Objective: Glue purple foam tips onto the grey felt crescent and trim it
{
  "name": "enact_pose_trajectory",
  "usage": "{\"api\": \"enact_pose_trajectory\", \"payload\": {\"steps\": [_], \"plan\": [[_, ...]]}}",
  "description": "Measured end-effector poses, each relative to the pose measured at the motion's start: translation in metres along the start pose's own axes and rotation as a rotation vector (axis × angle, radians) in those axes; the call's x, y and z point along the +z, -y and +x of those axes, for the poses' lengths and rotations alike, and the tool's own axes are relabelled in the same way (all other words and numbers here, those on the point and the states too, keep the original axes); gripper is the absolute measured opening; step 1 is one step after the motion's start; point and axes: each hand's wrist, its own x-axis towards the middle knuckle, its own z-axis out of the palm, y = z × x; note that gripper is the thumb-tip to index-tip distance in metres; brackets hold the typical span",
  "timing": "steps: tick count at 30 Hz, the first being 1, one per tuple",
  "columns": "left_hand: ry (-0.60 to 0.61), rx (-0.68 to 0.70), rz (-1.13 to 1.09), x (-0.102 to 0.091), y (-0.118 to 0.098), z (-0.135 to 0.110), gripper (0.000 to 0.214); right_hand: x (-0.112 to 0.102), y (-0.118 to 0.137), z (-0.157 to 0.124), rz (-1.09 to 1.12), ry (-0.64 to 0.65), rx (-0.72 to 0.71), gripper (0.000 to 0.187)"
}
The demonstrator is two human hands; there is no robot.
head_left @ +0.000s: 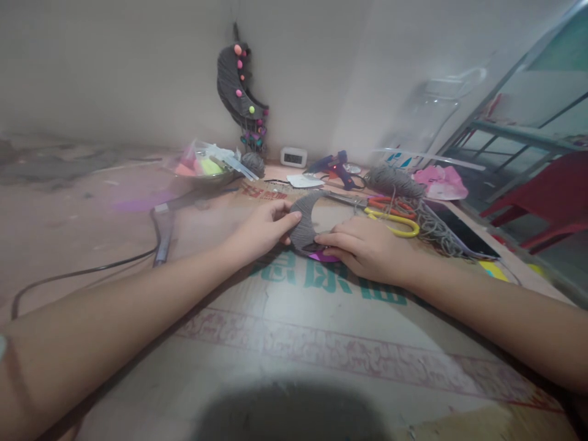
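Observation:
A crescent [304, 224] wrapped in grey yarn is held between both hands above a printed cardboard sheet [294, 324]. My left hand [271, 228] grips its left edge, thumb on top and fingers curled behind. At its lower right end, the fingers of my right hand [356, 245] pinch the yarn close to a bare purple part [324, 257]. Scissors with red and yellow handles [399, 228] lie just beyond my right hand, their blades pointing left. Grey yarn [397, 182] is heaped beside them, with loose strands trailing right.
On the wall hangs a finished-looking grey crescent [227, 82] with coloured pompoms. Along the back stand a bowl of bright pieces [204, 168], a small digital clock [294, 157] and a blue glue gun [337, 168]. A dark tablet or phone [459, 229] lies right; a black cable [87, 271] crosses left.

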Motion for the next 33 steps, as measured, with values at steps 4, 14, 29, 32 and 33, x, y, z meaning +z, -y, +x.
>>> {"api": "enact_pose_trajectory", "payload": {"steps": [4, 14, 29, 32, 33], "plan": [[0.005, 0.003, -0.006, -0.0002, 0.0009, 0.0005, 0.014, 0.0001, -0.0001, -0.0001, -0.008, -0.009, -0.011, 0.021], [0.002, -0.003, -0.002, 0.0015, -0.0025, -0.0016, 0.013, -0.0007, -0.0001, -0.0007, 0.022, -0.048, 0.003, 0.021], [0.001, -0.002, 0.0, 0.0006, 0.0008, -0.0009, 0.013, -0.0001, -0.001, -0.0011, 0.034, -0.062, 0.11, 0.024], [0.005, 0.003, -0.004, 0.0006, 0.0008, -0.0009, 0.014, -0.0002, -0.0012, -0.0015, 0.056, -0.063, 0.148, 0.029], [0.005, 0.003, -0.003, 0.0005, 0.001, -0.0007, 0.014, 0.0, -0.0014, -0.0013, 0.062, -0.058, 0.153, 0.029]]}}
